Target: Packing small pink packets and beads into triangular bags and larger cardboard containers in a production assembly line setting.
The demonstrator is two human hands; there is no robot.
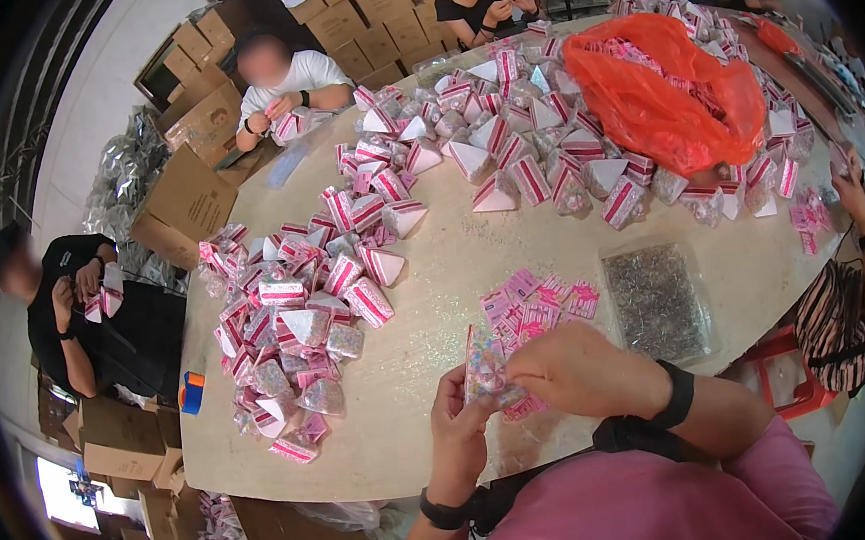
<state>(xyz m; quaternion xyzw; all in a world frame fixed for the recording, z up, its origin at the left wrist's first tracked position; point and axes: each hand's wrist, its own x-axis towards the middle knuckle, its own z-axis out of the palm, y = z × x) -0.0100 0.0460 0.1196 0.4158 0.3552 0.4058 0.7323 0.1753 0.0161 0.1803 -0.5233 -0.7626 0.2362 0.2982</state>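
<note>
My left hand [456, 424] is closed on the side of a small clear bag [483, 359] filled with pastel, multicoloured bits, with a thin red edge along it. The bag is held up over the near side of the table. From the right, my right hand [575, 365] comes in closed, its fingertips pinching the bag's lower right part; some of its fingers are hidden behind the knuckles. Just beyond both hands lie loose pink printed cards [540, 303], partly covered by my right hand.
A flat clear bag of shiny shreds [658, 302] lies to the right. Heaped filled bags with pink-and-white cards [295, 315] spread left and far across the table [434, 290]. A red plastic bag [667, 103] sits at the back. Blue-orange tape [191, 392] is at the left edge. Several people work around.
</note>
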